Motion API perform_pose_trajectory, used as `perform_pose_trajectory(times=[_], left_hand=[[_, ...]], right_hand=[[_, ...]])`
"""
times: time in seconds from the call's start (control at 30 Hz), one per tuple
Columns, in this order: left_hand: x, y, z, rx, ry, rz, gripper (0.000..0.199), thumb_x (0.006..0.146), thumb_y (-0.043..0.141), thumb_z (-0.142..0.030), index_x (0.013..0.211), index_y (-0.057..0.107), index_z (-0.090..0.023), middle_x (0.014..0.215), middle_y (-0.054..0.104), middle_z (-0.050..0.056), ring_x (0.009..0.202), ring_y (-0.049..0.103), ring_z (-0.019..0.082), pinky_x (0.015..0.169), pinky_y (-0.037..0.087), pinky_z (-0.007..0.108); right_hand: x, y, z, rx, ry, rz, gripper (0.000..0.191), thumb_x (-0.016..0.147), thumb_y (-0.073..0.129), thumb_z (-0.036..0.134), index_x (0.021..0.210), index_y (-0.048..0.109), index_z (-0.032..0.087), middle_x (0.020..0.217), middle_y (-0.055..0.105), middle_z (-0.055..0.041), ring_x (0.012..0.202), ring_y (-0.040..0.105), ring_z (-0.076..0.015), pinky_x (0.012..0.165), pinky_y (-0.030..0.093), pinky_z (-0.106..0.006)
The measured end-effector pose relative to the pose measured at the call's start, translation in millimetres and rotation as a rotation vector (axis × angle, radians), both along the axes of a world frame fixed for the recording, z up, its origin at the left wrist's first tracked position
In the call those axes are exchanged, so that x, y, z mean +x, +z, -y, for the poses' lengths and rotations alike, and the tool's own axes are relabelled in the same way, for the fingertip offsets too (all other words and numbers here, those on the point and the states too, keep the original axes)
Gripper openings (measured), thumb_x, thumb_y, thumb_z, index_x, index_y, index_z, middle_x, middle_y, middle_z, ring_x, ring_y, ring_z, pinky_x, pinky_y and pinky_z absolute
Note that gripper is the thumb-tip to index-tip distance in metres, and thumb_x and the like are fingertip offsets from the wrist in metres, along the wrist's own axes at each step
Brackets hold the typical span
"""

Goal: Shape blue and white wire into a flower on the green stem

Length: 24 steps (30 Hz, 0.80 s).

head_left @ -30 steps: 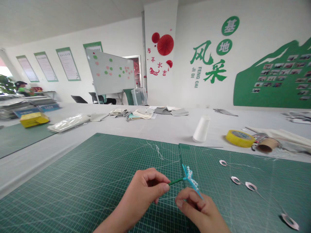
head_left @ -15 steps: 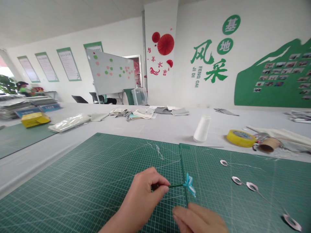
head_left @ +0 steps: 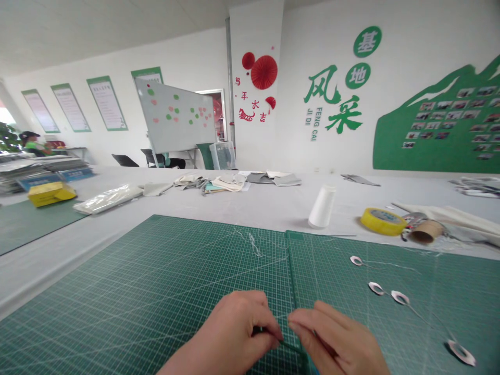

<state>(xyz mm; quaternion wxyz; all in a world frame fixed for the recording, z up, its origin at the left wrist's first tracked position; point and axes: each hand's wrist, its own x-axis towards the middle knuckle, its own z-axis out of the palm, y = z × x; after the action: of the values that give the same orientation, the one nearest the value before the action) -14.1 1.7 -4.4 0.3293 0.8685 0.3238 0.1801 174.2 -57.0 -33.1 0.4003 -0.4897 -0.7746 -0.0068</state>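
Note:
Between thumb and forefinger, my left hand (head_left: 236, 330) pinches a thin dark green stem (head_left: 289, 346) that points right and slightly downward. A small bit of the blue flower-like piece (head_left: 314, 369) at the stem's far end shows under my right hand (head_left: 338, 341), which covers the rest. The fingers of my right hand are drawn together close to the stem; what they hold, if anything, is hidden. Both hands are low over the green cutting mats (head_left: 187, 271). White thread (head_left: 254, 245) lies loosely on the mat beyond them.
Pale oval rings (head_left: 400, 297) with thread tails lie at right. Beyond the mats stand a white thread cone (head_left: 322, 207), a yellow tape roll (head_left: 383, 222) and a cardboard tube (head_left: 427, 232). Fabric pieces (head_left: 230, 182), a plastic-wrapped packet (head_left: 109, 199) and a yellow box (head_left: 51, 194) are farther back.
My left hand has moved down and slightly right with the stem. The right hand has come up over the blue piece, which was in full view before and is mostly covered now.

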Motion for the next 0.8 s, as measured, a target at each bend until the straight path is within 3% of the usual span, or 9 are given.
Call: perform_pose_trajectory(times=[0.17, 0.33, 0.47, 0.6, 0.7, 0.8], left_hand=[[-1, 6.3, 3, -0.141, -0.087, 0.040, 0.017, 0.067, 0.074, -0.004, 0.075, 0.076, -0.018, 0.065, 0.066, -0.003, 0.070, 0.059, 0.010, 0.065, 0.041, 0.018], [-3, 7.4, 3, -0.248, -0.086, 0.130, 0.013, 0.066, 0.077, -0.011, 0.075, 0.077, -0.020, 0.063, 0.060, -0.004, 0.065, 0.057, 0.010, 0.060, 0.040, 0.019], [-4, 11.0, 2, -0.336, -0.066, 0.237, 0.010, 0.066, 0.078, -0.014, 0.073, 0.076, -0.020, 0.063, 0.058, -0.004, 0.065, 0.054, 0.010, 0.059, 0.039, 0.020], [-3, 9.8, -1, -0.445, 0.033, 0.397, 0.004, 0.067, 0.076, -0.015, 0.069, 0.074, -0.018, 0.063, 0.053, -0.004, 0.054, 0.048, 0.007, 0.050, 0.036, 0.019], [-2, 5.4, -4, -0.543, 0.116, 0.491, 0.002, 0.069, 0.073, -0.016, 0.069, 0.071, -0.016, 0.066, 0.052, -0.004, 0.046, 0.045, 0.005, 0.043, 0.035, 0.018], [-1, 1.9, -7, -0.534, 0.176, 0.532, 0.003, 0.070, 0.070, -0.017, 0.069, 0.068, -0.015, 0.065, 0.052, -0.004, 0.046, 0.046, 0.005, 0.044, 0.037, 0.018]], right_hand=[[8, 5.6, -6, -0.389, 0.035, -0.195, 0.021, 0.085, 0.056, 0.035, 0.073, 0.069, 0.024, 0.056, 0.050, 0.0040, 0.050, 0.047, -0.0118, 0.049, 0.036, -0.022], [15, -6.1, -17, -0.706, 0.076, -0.535, 0.030, 0.076, 0.062, 0.047, 0.068, 0.068, 0.019, 0.050, 0.034, 0.0074, 0.049, 0.031, -0.0105, 0.048, 0.025, -0.024], [13, -21.7, -24, -0.779, 0.132, -0.720, 0.034, 0.073, 0.065, 0.052, 0.069, 0.066, 0.018, 0.052, 0.037, 0.0069, 0.050, 0.028, -0.0098, 0.048, 0.023, -0.024], [7, -33.1, -26, -0.844, 0.169, -0.760, 0.037, 0.071, 0.067, 0.054, 0.068, 0.063, 0.017, 0.052, 0.039, 0.0069, 0.046, 0.028, -0.0078, 0.044, 0.020, -0.023], [4, -35.3, -24, -0.882, 0.168, -0.761, 0.037, 0.071, 0.067, 0.054, 0.066, 0.059, 0.018, 0.050, 0.036, 0.0087, 0.040, 0.024, -0.0055, 0.038, 0.016, -0.022], [0, -32.0, -22, -0.898, 0.177, -0.775, 0.035, 0.073, 0.065, 0.051, 0.063, 0.056, 0.019, 0.049, 0.032, 0.0095, 0.039, 0.023, -0.0054, 0.038, 0.017, -0.022]])
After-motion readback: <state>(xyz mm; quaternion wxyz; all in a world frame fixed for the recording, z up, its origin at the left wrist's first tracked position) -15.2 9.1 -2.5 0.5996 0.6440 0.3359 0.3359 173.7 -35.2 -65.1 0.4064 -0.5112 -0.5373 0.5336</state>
